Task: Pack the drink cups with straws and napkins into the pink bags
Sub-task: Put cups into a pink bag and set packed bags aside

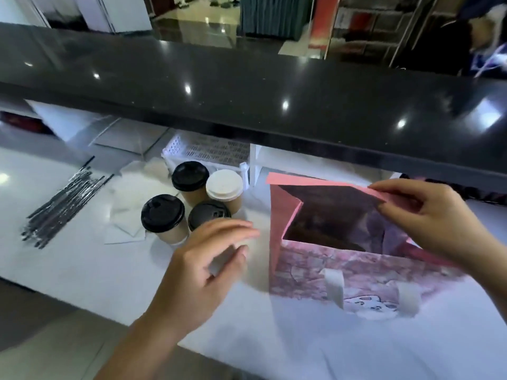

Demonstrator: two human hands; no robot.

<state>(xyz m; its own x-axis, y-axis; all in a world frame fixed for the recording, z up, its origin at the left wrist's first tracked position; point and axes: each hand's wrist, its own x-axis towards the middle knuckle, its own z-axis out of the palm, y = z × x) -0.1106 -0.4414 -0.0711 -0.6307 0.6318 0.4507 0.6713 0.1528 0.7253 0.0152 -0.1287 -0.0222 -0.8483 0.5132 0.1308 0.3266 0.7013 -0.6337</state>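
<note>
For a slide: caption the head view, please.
Right hand pinches the rim of the pink bag while the left hand hovers by four lidded cups.

The left grip (208, 259) is being held out palm down, fingers loosely spread and blurred, the forearm being stretched in from lower left. The right grip (419, 215) is being pinched, thumb against fingers, onto the rim of the pink bag (301, 259).

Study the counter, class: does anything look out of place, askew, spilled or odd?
Only small things. The white-lidded cup is the odd one among three black-lidded cups. The napkins beside them lie scattered and overlapping, not stacked. No spill or damage shows.
</note>
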